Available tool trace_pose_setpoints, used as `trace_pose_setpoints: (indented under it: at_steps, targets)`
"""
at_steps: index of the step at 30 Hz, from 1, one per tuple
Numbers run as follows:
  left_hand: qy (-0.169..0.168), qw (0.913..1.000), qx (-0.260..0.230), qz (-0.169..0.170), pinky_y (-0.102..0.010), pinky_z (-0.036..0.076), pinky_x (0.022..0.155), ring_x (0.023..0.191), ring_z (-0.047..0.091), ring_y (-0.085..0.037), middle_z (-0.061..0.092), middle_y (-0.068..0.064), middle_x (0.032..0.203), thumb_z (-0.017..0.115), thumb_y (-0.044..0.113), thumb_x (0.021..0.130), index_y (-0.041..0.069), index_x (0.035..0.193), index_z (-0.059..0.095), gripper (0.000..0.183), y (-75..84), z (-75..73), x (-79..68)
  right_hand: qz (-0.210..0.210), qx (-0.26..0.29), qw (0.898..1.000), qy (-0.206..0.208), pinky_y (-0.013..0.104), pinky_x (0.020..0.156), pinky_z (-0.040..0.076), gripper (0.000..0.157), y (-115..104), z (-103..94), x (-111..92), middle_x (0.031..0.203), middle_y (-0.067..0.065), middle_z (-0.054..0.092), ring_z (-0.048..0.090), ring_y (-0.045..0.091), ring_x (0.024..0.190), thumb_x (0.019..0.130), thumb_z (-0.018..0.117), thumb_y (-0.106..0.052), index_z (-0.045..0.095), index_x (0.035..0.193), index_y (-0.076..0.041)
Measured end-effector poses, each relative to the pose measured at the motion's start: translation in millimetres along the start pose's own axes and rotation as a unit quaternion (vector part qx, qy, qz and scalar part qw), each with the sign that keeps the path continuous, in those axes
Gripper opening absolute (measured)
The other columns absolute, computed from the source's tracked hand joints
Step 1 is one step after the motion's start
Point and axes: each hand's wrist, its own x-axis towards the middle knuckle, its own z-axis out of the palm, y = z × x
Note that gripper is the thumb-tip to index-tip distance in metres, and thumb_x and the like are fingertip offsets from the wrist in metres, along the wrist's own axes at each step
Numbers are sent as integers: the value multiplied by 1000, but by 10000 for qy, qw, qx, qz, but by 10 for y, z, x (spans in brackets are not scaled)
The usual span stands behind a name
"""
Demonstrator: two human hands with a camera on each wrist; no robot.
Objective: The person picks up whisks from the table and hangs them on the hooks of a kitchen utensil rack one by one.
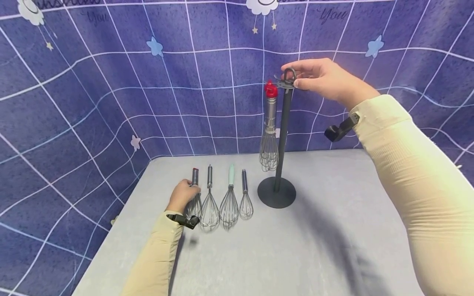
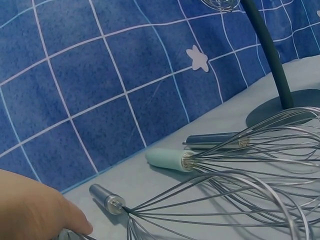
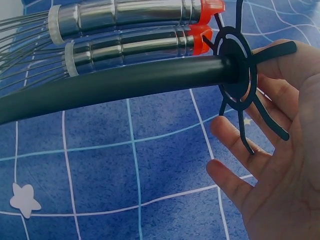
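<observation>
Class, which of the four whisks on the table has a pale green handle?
The silver wire balloon whisk, third from left; the first whisk, second whisk and fourth whisk have silvery metal handles.

Four whisks point(image 1: 231, 181) side by side on the tabletop point(image 1: 237, 263), left hand point(image 1: 183, 195) at the leftmost whisk point(image 1: 195, 176), stand point(image 1: 284, 131) right of the row, two hanging whisks point(image 1: 271, 115) on its left, right hand point(image 1: 323, 79) at its top, cloth point(image 1: 207, 90) behind.

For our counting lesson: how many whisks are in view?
6: two red-tipped whisks hang on the stand; the left hand holds the leftmost whisk; on the table lie a steel whisk, a mint-handled whisk and a small whisk.
</observation>
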Motion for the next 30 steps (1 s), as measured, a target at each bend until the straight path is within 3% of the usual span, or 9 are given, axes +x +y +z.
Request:
trace_pose_setpoints:
  at_steps: [8, 15, 20, 30]
  targets:
    - [58, 9993, 360, -61, -50, 53, 78, 92, 65, -36, 68, -24, 113, 63, 26, 87, -6, 125, 62, 50, -12, -23, 23, -80, 144, 9999, -1, 25, 93, 45, 45, -18, 12, 3, 107, -5, 70, 62, 10, 108, 97, 61, -5, 60, 141, -12]
    - [16, 9993, 370, -7, -51, 53, 81, 98, 65, -37, 67, -23, 120, 60, 28, 88, -4, 130, 60, 53, 7, -55, 46, -71, 133, 9999, -63, 27, 98, 45, 46, 2, -18, 17, 110, -4, 70, 61, 11, 110, 97, 63, -7, 59, 142, -12]
    - [96, 9992, 368, 97, -50, 53, 76, 94, 65, -36, 66, -23, 122, 58, 29, 89, -2, 134, 58, 55, 47, -126, 44, -31, 27, 10000, -45, 31, 102, 45, 45, -3, -23, 10, 111, -3, 69, 61, 10, 113, 97, 63, -8, 59, 142, -11]
    - [191, 9991, 152, 341, -42, 51, 68, 84, 65, -31, 71, -18, 108, 57, 30, 91, 2, 136, 57, 54, 215, -225, 49, 19, -60, 10000, -72, 29, 100, 44, 46, -6, -19, 2, 111, -2, 69, 61, 10, 111, 98, 64, -10, 58, 143, -12]
